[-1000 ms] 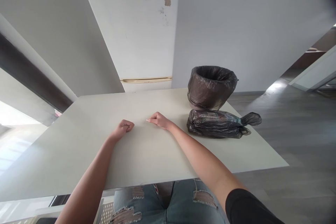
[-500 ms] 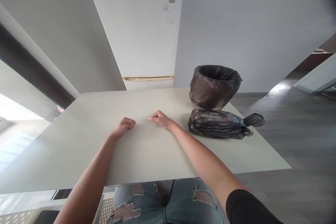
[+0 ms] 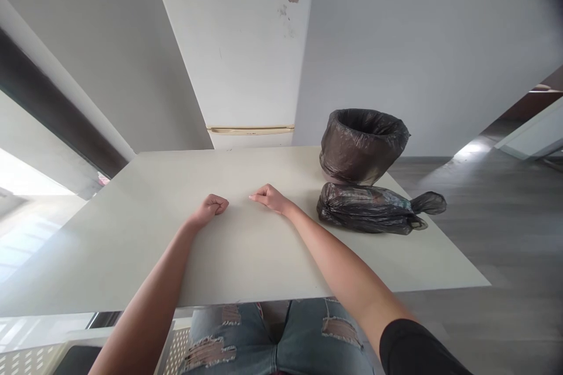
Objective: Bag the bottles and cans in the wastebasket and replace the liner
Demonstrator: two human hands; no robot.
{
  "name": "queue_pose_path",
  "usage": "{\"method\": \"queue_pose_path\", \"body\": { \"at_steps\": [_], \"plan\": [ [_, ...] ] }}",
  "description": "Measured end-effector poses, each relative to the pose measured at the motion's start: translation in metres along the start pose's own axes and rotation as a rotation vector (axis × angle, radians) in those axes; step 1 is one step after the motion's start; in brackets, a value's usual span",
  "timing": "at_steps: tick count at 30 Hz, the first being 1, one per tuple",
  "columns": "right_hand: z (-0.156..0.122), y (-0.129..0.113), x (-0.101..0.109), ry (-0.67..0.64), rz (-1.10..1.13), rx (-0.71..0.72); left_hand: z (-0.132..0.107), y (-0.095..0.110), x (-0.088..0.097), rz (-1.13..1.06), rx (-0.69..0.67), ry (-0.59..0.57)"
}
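My left hand (image 3: 210, 209) rests on the white table (image 3: 246, 258) in a loose fist, with nothing visible in it. To its right, a short gap away, my right hand (image 3: 269, 197) lies on the tabletop with its fingers curled and pressed together. Nothing shows between those fingers. Right of my right hand, apart from it, a tied black plastic bag (image 3: 365, 210) lies on its side, its knotted end pointing right. Directly behind it stands a bin lined with a black bag (image 3: 360, 149), its mouth open; the inside is too dark to make out.
A white refrigerator (image 3: 237, 47) stands beyond the table's far edge, against a grey wall (image 3: 396, 41). The wooden floor (image 3: 505, 234) stretches to the right. Perforated cream plastic (image 3: 176, 351) shows below the table's near edge, beside my legs in ripped jeans (image 3: 303, 340).
The view has shifted slightly, so everything sits a little differently in the picture. Both hands keep their closed poses on the table, and the bag and bin have not moved.
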State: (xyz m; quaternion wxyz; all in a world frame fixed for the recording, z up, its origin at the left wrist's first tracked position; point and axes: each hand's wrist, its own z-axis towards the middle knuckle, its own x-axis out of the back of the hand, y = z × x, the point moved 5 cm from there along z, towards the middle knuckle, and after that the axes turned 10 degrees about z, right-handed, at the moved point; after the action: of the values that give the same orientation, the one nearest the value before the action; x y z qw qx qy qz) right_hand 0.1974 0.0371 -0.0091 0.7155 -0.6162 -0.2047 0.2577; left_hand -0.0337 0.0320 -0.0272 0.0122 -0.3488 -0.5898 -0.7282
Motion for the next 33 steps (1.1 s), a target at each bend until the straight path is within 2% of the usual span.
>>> {"method": "queue_pose_path", "body": {
  "at_steps": [7,17,21,24,27,30,32,33],
  "plan": [
    [0.001,0.001,-0.008,-0.053,-0.139,0.007,0.001,-0.001,0.0,0.002,0.002,-0.003],
    [-0.008,-0.007,-0.021,-0.103,-0.507,0.029,0.0,0.003,0.001,0.024,0.015,0.003],
    [-0.01,-0.008,-0.037,-0.138,-0.738,-0.004,0.0,0.002,0.002,0.034,0.013,0.014],
    [-0.018,-0.008,-0.053,-0.117,-0.881,-0.03,0.0,-0.002,0.003,0.033,0.012,0.016],
    [-0.043,-0.011,-0.067,-0.084,-1.023,-0.02,0.001,-0.007,0.004,0.033,0.016,0.011],
    [-0.092,-0.021,-0.074,-0.039,-1.129,0.012,0.001,-0.012,0.005,0.031,0.022,0.006],
    [-0.139,-0.033,-0.063,0.054,-1.075,-0.012,0.002,-0.013,0.006,0.029,0.025,0.003],
    [-0.166,-0.04,-0.05,0.138,-1.021,-0.053,0.002,-0.013,0.006,0.028,0.027,0.002]
  ]
}}
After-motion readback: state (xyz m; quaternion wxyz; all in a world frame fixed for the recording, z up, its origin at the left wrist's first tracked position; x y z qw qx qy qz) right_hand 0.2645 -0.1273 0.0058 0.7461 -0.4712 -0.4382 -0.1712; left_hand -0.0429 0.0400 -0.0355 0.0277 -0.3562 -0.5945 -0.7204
